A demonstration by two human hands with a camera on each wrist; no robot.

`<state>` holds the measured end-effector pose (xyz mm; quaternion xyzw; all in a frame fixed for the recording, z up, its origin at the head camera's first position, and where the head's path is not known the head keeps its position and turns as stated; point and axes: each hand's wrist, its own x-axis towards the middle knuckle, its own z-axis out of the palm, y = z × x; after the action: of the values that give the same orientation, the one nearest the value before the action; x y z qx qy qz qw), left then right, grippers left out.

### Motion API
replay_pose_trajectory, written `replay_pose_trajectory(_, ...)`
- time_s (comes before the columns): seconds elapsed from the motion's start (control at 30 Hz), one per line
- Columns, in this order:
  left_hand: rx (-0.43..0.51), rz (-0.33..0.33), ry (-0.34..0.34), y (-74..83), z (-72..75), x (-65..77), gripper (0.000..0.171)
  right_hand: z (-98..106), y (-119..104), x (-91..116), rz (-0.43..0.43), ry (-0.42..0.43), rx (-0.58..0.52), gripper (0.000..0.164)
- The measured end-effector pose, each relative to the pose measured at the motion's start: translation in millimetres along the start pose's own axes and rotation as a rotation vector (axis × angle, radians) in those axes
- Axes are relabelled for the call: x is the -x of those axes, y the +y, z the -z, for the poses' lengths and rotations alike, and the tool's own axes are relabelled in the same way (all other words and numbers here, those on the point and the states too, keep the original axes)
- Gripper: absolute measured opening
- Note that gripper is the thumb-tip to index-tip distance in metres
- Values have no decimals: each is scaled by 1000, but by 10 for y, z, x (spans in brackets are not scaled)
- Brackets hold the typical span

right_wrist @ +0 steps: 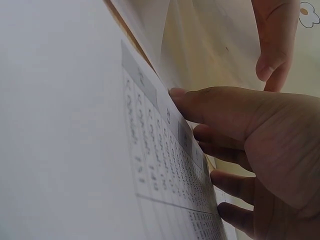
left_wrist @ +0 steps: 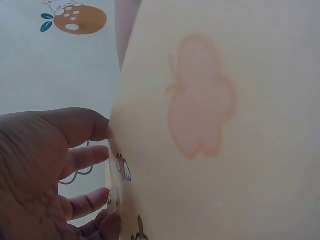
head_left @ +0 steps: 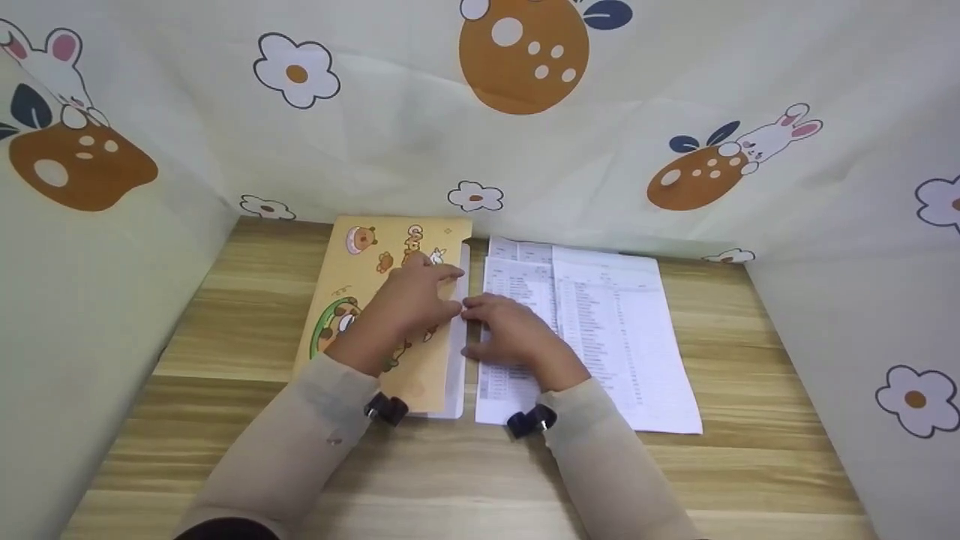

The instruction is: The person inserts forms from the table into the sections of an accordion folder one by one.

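Observation:
A tan paper folder with cartoon capybara pictures lies on the table in the head view, a whitish sheet edge showing along its right side. My left hand rests over its cover, fingers spread and thumb near the right edge; the left wrist view shows those fingertips touching the cover. Beside the folder lie printed sheets. Over their left margin is my right hand, fingertips towards the folder. In the right wrist view, its thumb and fingers lie along the edge of a printed sheet.
Another printed sheet overlaps the sheets on the right. A wood-grain table carries everything. Patterned fabric walls with flowers and rabbits stand at the back and both sides. A dark wrist device sits on each sleeve.

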<state>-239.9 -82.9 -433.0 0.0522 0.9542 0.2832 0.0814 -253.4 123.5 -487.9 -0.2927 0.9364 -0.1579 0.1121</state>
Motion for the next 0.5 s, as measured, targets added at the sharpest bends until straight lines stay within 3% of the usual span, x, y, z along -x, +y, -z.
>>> replay_pose_trajectory(0.5,141,-38,11,-111,210,14,63,-1,11,-9,-2,-8,10,65)
